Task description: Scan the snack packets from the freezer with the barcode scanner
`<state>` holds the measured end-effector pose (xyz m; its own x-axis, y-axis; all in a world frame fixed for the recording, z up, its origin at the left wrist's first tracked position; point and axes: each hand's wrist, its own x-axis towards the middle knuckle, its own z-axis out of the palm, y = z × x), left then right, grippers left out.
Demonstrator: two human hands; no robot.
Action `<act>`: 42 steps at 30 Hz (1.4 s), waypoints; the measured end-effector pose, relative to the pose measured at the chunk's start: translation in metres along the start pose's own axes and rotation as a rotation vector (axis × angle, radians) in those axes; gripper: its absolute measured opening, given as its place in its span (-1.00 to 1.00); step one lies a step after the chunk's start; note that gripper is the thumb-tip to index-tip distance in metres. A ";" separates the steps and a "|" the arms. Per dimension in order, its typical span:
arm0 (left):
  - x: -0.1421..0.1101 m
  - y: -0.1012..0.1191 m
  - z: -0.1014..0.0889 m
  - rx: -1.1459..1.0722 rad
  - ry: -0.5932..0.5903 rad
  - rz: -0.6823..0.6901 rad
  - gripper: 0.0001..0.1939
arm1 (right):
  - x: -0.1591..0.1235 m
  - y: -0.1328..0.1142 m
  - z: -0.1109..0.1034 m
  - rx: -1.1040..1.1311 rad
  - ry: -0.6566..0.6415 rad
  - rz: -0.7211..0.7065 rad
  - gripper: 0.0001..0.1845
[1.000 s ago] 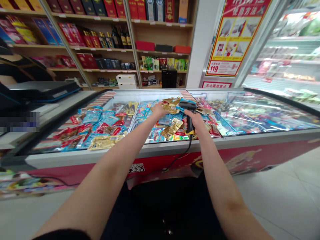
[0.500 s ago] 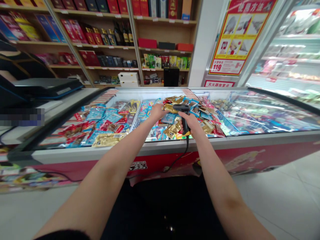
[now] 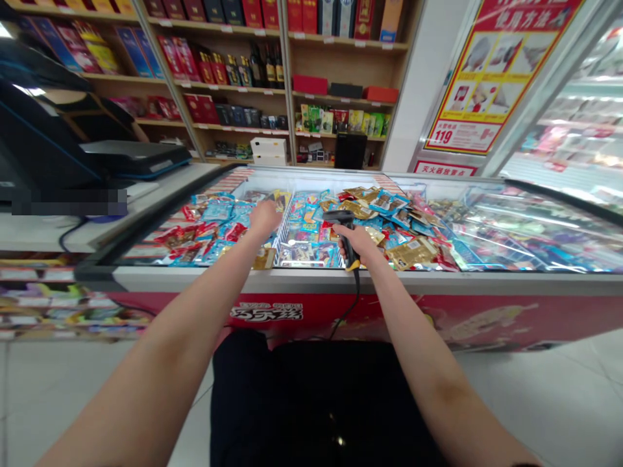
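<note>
Clutching the black scanner (image 3: 348,248) by its handle in the right hand (image 3: 360,240), aimed leftward, near the front rim of the freezer (image 3: 321,281), just left of the heaped packets (image 3: 389,203), with a dark cord (image 3: 357,288) down below! Over now to the left hand (image 3: 264,219), beside the white wire divider (image 3: 284,227), among or just above more packets; grip hidden, can't tell whether wide, narrow or around something.
</note>
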<state>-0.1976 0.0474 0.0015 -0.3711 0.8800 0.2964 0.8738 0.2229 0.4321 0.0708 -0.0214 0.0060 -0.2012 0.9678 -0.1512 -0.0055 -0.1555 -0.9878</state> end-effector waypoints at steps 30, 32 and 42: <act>-0.006 -0.031 -0.047 -0.297 0.237 -0.089 -0.79 | -0.001 0.001 0.048 -0.002 -0.080 0.015 -0.65; -0.010 -0.016 -0.041 -0.377 0.207 -0.055 -0.85 | -0.002 -0.003 0.046 0.009 -0.061 0.001 -0.66; -0.032 0.030 0.000 -0.458 0.046 0.014 -0.85 | -0.015 -0.026 0.030 0.102 -0.017 -0.058 -0.66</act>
<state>-0.1598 0.0252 0.0051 -0.3829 0.8599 0.3375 0.6534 -0.0062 0.7570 0.0450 -0.0382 0.0350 -0.2138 0.9725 -0.0921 -0.1173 -0.1191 -0.9859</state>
